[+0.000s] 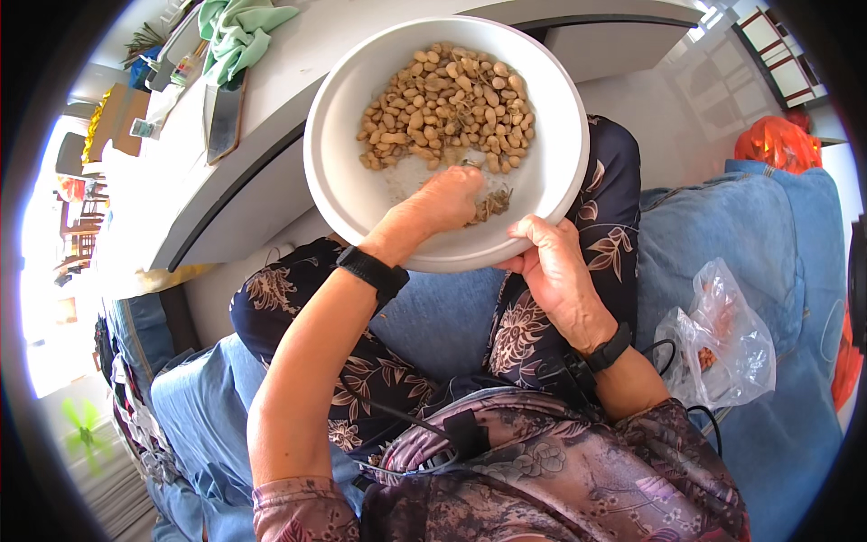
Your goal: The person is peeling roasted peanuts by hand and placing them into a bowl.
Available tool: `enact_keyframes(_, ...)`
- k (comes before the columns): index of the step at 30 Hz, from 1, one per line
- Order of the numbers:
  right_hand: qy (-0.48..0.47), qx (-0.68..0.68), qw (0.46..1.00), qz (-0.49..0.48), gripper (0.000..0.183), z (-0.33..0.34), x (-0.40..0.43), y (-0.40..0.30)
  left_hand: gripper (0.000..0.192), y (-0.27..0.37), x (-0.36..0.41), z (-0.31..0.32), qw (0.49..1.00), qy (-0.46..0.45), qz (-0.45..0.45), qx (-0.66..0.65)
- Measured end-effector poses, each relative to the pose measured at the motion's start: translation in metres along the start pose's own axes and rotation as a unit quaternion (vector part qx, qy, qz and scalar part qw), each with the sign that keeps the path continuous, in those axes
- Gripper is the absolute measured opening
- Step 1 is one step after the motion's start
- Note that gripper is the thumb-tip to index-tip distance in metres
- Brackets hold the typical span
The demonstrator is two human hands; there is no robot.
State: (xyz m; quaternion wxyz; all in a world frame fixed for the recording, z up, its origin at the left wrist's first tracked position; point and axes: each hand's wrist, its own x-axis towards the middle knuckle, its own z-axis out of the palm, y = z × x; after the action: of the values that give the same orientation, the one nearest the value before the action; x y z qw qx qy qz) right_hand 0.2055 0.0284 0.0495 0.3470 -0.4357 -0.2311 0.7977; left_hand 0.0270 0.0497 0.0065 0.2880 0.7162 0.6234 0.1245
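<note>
A round white basin sits tilted over the lap and holds a heap of unshelled peanuts on its far side. Inside it, my left hand is bent with curled fingers, between the heap and a small pile of brown stalk-like scraps. The left fingertips are turned away, so whether they pinch anything cannot be seen. My right hand grips the near right rim, thumb on top and fingers underneath. Fine dirt lies on the basin floor.
A light table curves beyond the basin, bearing a green cloth and a dark flat device. Denim-blue covering spreads over the seat. On it, at right, lies a clear plastic bag with reddish bits; an orange-red bag is farther back.
</note>
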Motion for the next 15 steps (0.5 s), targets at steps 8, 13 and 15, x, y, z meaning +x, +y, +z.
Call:
enact_keyframes(8, 0.006, 0.019, 1.0, 0.011, 0.028, -0.001, 0.002, 0.001, 0.012, -0.005, 0.0, -0.016, 0.996, -0.032, -0.049, -0.065)
enact_keyframes(13, 0.005, 0.017, 1.0, 0.008, 0.028, 0.001, 0.0, 0.0, 0.012, -0.007, -0.005, -0.014, 0.997, -0.007, -0.021, -0.073)
enact_keyframes(15, 0.005, 0.012, 1.0, 0.006, 0.028, -0.002, 0.001, 0.001, 0.013, -0.002, -0.006, -0.019, 0.999, -0.034, -0.007, -0.02)
